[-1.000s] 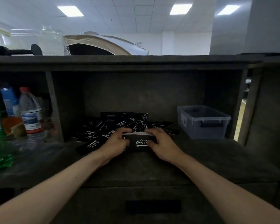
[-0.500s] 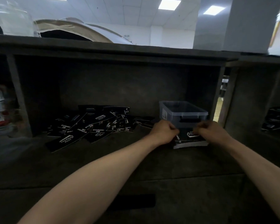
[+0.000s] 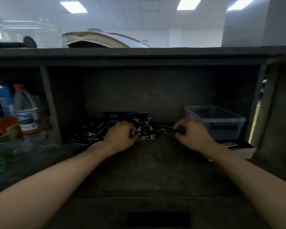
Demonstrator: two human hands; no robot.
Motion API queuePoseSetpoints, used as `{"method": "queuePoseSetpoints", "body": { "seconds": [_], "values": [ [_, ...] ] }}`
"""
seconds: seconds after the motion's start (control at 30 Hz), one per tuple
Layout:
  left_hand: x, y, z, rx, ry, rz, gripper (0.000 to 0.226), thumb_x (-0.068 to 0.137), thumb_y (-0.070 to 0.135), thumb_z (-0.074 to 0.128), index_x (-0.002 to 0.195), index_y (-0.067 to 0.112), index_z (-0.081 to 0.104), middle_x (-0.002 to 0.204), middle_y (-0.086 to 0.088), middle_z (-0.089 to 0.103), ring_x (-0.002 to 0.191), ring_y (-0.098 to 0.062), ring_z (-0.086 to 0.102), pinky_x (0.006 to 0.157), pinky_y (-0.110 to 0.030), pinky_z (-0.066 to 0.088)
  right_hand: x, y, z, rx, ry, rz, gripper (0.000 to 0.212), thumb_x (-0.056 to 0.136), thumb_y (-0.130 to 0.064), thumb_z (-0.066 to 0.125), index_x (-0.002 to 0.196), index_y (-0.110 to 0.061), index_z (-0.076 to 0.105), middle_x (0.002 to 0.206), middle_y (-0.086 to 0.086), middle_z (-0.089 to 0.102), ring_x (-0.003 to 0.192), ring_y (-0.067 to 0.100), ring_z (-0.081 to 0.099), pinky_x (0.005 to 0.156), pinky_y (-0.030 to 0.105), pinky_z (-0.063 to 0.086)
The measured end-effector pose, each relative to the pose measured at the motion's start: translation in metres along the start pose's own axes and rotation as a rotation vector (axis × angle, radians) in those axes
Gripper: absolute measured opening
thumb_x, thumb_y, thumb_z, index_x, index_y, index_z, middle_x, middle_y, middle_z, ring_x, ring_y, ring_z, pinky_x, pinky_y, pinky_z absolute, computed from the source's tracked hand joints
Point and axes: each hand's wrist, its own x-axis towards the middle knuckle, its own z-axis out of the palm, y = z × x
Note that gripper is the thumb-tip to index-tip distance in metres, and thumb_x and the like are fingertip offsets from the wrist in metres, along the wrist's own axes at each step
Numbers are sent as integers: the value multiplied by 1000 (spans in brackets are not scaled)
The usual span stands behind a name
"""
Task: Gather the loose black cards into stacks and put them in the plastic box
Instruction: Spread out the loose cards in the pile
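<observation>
Now two hands [image 3: 120, 138] [image 3: 192, 132] on loose cards [image 3: 139, 120]

A dark wooden shelf unit [image 3: 139, 54] fills the view, with an upright divider [image 3: 49, 103] on its left. In the left compartment stand a clear water bottle [image 3: 26, 109] with a red cap and, just behind it, a blue bottle [image 3: 4, 100]; an orange lid [image 3: 6, 123] lies near them. A clear container [image 3: 40, 33] sits on top. Beyond it stands a beige tent [image 3: 102, 38] under ceiling lights [image 3: 188, 4].
</observation>
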Motion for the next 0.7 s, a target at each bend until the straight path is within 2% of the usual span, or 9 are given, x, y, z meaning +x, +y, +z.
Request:
{"method": "queuePoseSetpoints", "body": {
  "seconds": [0.07, 0.13, 0.23, 0.3, 0.4, 0.47, 0.53, 0.6, 0.7],
  "values": [
    [-8, -41, -9, 122, 13, -87, 58, 86, 63, 57, 133, 29, 56, 136, -7, 54, 128, -28, 49, 105, -43, 44, 20, -22, 24, 8, -73, -32, 31, 82, -30, 73, 112, -27, 66, 123, 2, 56, 110, 17, 58, 94, 27, 46],
    [-16, -73, -13, 190, -53, -208, 83, 80, 82, 44, 148, 35, 37, 154, -9, 37, 143, -32, 32, 115, -51, 31, 41, -41, 48, 9, -133, -51, 44, 85, -36, 70, 126, -24, 61, 134, 7, 51, 121, 22, 55, 103, 29, 43],
    [-26, -100, -9, 130, -266, -394, 110, 62, 101, 24, 154, 47, -3, 167, -5, -1, 153, -34, -2, 116, -63, 13, 67, -64, 79, 3, -272, -79, 66, 90, -49, 64, 147, -27, 41, 159, 8, 25, 143, 26, 33, 116, 34, 31],
    [-29, -106, -2, 65, -365, -454, 116, 54, 105, 17, 151, 50, -14, 167, -3, -14, 153, -32, -12, 117, -66, 6, 80, -75, 97, 13, -350, -119, 72, 91, -55, 58, 154, -34, 28, 166, 2, 8, 151, 25, 16, 121, 41, 23],
    [-21, -101, 9, 36, -382, -472, 121, 47, 106, 3, 152, 49, -11, 166, -4, -16, 153, -32, -13, 117, -66, 0, 89, -82, 119, -47, -438, -169, 72, 93, -63, 46, 155, -43, 14, 166, -7, -4, 153, 22, -4, 121, 54, 13],
    [-9, -94, 15, 61, -338, -453, 115, 52, 104, 1, 153, 49, -5, 167, -7, -8, 153, -36, -5, 116, -65, 5, 91, -81, 127, -90, -483, -177, 70, 92, -67, 38, 154, -46, 13, 166, -10, -1, 153, 19, -6, 121, 56, 9],
    [5, -86, 20, 113, -271, -399, 106, 62, 100, 3, 153, 46, 5, 166, -11, 4, 150, -40, 9, 114, -64, 15, 92, -78, 124, -88, -487, -155, 75, 84, -72, 36, 152, -45, 22, 164, -5, 14, 151, 22, 13, 120, 50, 18],
    [20, -76, 22, 157, -223, -313, 95, 70, 96, 7, 151, 46, 15, 161, -14, 15, 145, -41, 19, 110, -62, 24, 92, -70, 114, -50, -428, -106, 77, 73, -72, 42, 143, -40, 41, 151, 3, 36, 134, 24, 42, 110, 40, 38],
    [35, -70, 24, 65, -113, -181, 69, 82, 86, 25, 137, 45, 34, 146, -15, 39, 135, -37, 35, 108, -54, 36, 92, -52, 102, -24, -334, -75, 44, 79, -55, 62, 115, -30, 59, 123, 3, 52, 108, 19, 55, 90, 30, 45]
  ]
}}
